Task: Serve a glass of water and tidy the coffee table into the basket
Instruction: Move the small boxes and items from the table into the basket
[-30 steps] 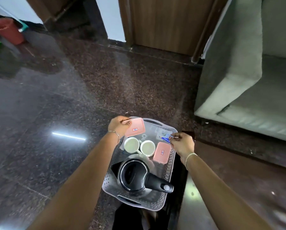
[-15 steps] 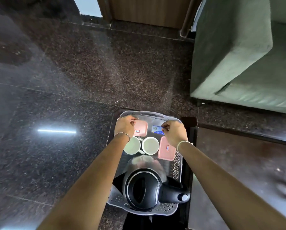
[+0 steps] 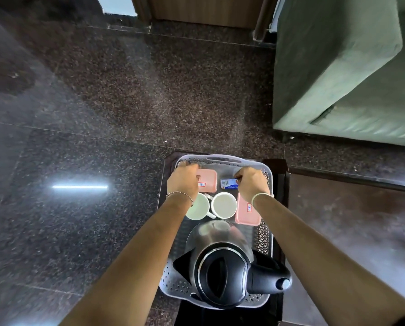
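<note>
The basket (image 3: 222,158) sits on a small dark bench (image 3: 280,167), loaded up. Nearest the camera, a black and steel kettle (image 3: 222,271) fills its near end, handle pointing right. Behind it, two white cups (image 3: 224,205) stand side by side, touching. A pink box (image 3: 246,212) lies along the right wall just beside the right cup, and another pink box (image 3: 208,181) lies flat at the far end.

The right hand (image 3: 252,184) is down in the far right corner, fingertips pinching the right edge of a small blue and white sachet (image 3: 228,184) that lies between the two boxes. The left hand (image 3: 182,182) covers the left edge of the far box, fingers curled toward the basket's far left corner; whether it grips anything, I cannot tell.

Speckled dark stone floor (image 3: 102,114) all round, and a grey-green sofa (image 3: 337,67) off to the right.
</note>
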`<action>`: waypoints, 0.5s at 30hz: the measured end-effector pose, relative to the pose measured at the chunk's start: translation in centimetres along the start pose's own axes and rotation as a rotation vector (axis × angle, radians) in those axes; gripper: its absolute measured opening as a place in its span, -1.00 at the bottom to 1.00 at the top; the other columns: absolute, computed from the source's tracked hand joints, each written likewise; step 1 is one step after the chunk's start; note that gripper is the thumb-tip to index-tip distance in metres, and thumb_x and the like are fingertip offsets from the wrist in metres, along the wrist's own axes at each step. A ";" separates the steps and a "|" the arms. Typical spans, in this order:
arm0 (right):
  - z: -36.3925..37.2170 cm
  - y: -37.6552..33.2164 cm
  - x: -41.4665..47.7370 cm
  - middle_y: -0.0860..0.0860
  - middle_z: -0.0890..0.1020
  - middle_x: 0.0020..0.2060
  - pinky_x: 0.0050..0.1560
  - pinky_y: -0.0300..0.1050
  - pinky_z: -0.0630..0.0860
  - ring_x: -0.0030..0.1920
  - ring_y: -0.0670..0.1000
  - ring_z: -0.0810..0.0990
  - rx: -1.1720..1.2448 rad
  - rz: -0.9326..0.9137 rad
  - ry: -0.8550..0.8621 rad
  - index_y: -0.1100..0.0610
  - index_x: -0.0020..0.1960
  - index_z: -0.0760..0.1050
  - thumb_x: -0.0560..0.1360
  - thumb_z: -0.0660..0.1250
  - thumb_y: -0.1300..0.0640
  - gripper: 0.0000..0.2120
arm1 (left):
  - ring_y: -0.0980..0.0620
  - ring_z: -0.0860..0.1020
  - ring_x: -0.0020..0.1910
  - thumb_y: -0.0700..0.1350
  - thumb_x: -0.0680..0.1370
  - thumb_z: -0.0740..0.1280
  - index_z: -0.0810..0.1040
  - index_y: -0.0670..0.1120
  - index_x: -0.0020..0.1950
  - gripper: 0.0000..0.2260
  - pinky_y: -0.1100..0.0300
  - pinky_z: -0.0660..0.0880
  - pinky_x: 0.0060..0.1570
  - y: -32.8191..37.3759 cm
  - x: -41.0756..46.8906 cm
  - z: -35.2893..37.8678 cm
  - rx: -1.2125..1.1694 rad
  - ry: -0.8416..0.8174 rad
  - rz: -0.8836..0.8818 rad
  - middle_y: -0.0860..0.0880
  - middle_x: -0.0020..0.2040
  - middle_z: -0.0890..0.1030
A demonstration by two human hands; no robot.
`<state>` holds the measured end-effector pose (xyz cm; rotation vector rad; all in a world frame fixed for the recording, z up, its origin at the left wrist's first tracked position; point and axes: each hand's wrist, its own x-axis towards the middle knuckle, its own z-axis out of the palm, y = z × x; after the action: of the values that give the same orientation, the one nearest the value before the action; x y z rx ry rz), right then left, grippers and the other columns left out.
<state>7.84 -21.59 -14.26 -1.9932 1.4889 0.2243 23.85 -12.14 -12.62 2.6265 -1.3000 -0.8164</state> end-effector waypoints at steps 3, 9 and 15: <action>0.3 0.2 -0.1 0.12 0.70 0.01 -0.07 -0.22 0.40 0.01 0.16 0.63 0.030 0.001 0.020 0.14 0.07 0.67 0.48 0.22 0.35 -0.69 | -0.19 0.54 0.14 -0.15 0.56 0.29 0.51 -0.07 0.23 -0.76 -0.05 0.49 0.11 -0.1 0.0 0.1 0.004 0.013 0.008 -0.15 0.21 0.49; -2.3 0.2 -2.1 0.16 0.69 0.04 0.14 -0.06 0.54 0.09 0.18 0.64 0.127 -0.026 0.095 0.19 0.15 0.63 0.50 0.23 0.35 -0.70 | -0.22 0.56 0.13 -0.10 0.54 0.33 0.47 -0.07 0.23 -0.73 -0.06 0.50 0.05 0.8 -1.6 -1.5 0.028 0.101 -0.017 -0.17 0.18 0.52; -9.9 2.1 -6.1 0.14 0.71 -0.08 0.01 0.05 0.57 -0.03 0.21 0.65 0.249 -0.076 0.286 0.11 0.03 0.63 0.53 0.30 0.12 -0.83 | -0.11 0.57 0.14 -0.09 0.55 0.28 0.52 0.00 0.23 -0.74 0.02 0.49 0.09 6.8 -4.0 -6.6 -0.142 0.193 0.066 -0.06 0.17 0.61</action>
<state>1.59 -22.70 -4.29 -1.9312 1.5241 -0.2772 20.40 -14.32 -3.22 2.4681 -1.2235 -0.6047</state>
